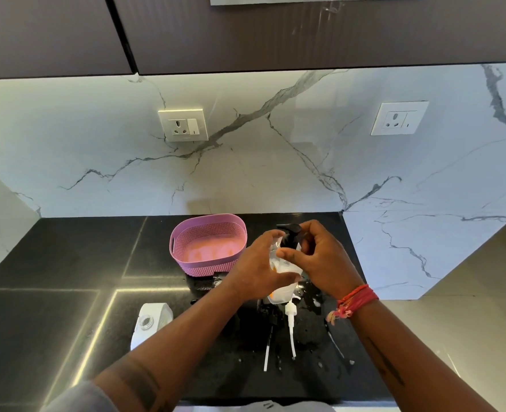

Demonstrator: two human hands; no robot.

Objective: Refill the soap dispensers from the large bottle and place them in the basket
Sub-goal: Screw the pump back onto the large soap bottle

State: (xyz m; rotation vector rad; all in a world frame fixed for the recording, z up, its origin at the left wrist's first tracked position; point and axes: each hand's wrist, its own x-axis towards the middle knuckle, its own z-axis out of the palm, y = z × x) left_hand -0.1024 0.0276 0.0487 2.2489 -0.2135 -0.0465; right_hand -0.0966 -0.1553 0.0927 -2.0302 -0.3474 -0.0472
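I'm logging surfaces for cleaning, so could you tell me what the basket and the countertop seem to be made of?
Basket: likely moulded plastic, matte pink, with a perforated weave-pattern wall and a cut-out handle.
Countertop: looks like polished black stone, possibly granite; it is glossy, mirrors strip lights, and shows fine speckle and joint lines.

White marble backsplash (275, 162), two sockets (183, 126), dark cabinets (245, 34), black counter (52, 263)

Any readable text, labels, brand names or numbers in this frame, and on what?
No text is readable.
Dispenser bottle: orange marking on its label, too blurred and hidden by the left hand to read.
Wall sockets: no visible lettering.
Large white bottle: no print visible.
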